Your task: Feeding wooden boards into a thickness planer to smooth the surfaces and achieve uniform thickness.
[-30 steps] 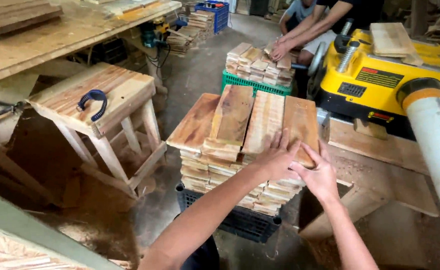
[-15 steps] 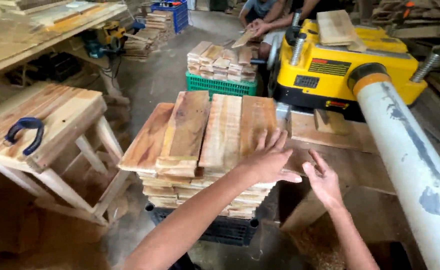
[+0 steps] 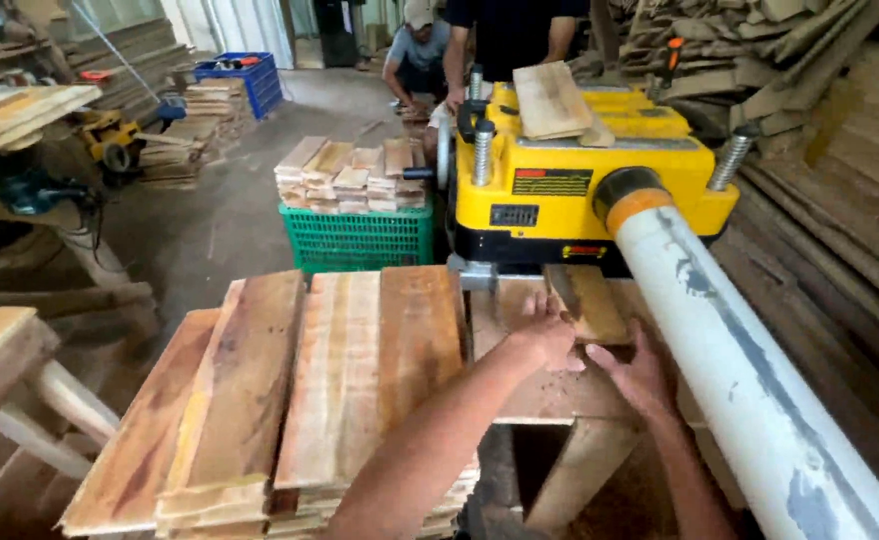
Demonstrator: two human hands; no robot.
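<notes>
The fingers (image 3: 538,308) of the left hand (image 3: 550,335) curl over the near left edge of a short wooden board (image 3: 590,300), touching it, while the right hand (image 3: 638,370) lies with its fingers stretched out and loosely spread against the board's near end; neither hand has closed fully around it. The board lies flat on the outfeed table (image 3: 550,390) of a yellow planer (image 3: 570,190), its far end at the machine's mouth.

Just left of the hands, a stack of planks (image 3: 310,390) stands level with the table, several rows side by side. To the right, a thick white pipe (image 3: 740,370) runs from the planer's orange collar toward the camera.

On top of the planer rest more boards (image 3: 552,98). Beyond the stack stands a green crate (image 3: 360,238) piled with short wood pieces, and farther back a blue crate (image 3: 242,82). Two people (image 3: 460,40) are behind the machine. Rough lumber (image 3: 840,130) leans along the right wall.
</notes>
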